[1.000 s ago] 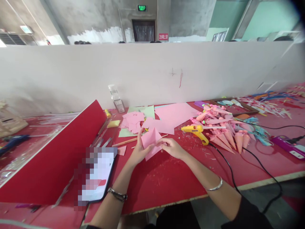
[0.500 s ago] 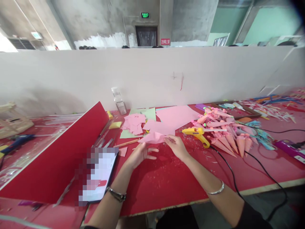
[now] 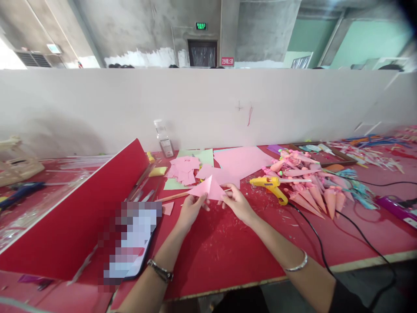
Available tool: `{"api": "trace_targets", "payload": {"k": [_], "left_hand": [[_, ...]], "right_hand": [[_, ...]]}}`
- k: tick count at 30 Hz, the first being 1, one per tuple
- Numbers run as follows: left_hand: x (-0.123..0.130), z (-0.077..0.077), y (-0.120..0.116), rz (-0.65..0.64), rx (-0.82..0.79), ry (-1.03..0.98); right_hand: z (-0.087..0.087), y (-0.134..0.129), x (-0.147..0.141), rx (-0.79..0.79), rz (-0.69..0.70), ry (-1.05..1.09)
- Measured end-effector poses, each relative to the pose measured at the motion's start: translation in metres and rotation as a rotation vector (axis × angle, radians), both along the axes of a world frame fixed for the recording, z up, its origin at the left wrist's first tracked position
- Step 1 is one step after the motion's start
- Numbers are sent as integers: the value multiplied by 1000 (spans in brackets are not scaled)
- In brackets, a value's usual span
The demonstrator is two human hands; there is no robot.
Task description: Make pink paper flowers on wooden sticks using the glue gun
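Observation:
Between my hands is a pink paper piece [image 3: 212, 188], creased down its middle into a pointed shape. My left hand [image 3: 193, 208] pinches its lower left part, thumb on top. At its right corner my right hand [image 3: 237, 202] grips the same paper with thumb and fingers. Just behind it lie a pile of small pink paper squares [image 3: 184, 169] and a larger pink sheet [image 3: 244, 158]. A thin wooden stick [image 3: 174, 196] rests left of the paper.
A yellow glue gun [image 3: 270, 184] lies on the right, its black cord running off the table edge. Behind it are heaped pink paper cones [image 3: 312, 191]. On the left stand a phone [image 3: 140, 239] and a red board [image 3: 84, 213]; a clear bottle [image 3: 164, 139] is by the white partition.
The pink paper has turned from nearly edge-on to show a raised middle crease. My left hand has closed its fingers on it, and my right hand has shifted slightly down.

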State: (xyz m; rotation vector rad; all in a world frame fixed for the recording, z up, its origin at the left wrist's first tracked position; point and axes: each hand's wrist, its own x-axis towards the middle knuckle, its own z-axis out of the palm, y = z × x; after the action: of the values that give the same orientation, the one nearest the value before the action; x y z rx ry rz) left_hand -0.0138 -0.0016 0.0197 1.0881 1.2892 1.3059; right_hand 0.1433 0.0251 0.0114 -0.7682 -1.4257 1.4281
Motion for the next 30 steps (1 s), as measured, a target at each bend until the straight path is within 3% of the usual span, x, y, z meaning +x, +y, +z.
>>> {"api": "trace_targets", "payload": {"k": [3,9,15,21,26,30], "left_hand": [[0,0,-1,-12,15,15],[6,2,-3,-132,40,-1],[10,2,-4,-153,101,25],[8,0,-3,-94,130,200],[-6,16,-18,14,210,471],[-42,36,-53,326,228,788]], "right_hand": [[-1,-1,-1,-95,-33,115],[-6,-7,-5,-139,102,95],[-3,-8,-5,-79,51,15],[-6,-3,-3,-109,-61,-8],[-5,-5,-3,-104,-68,-3],[-6,-4,-2,-88,-64,29]]}}
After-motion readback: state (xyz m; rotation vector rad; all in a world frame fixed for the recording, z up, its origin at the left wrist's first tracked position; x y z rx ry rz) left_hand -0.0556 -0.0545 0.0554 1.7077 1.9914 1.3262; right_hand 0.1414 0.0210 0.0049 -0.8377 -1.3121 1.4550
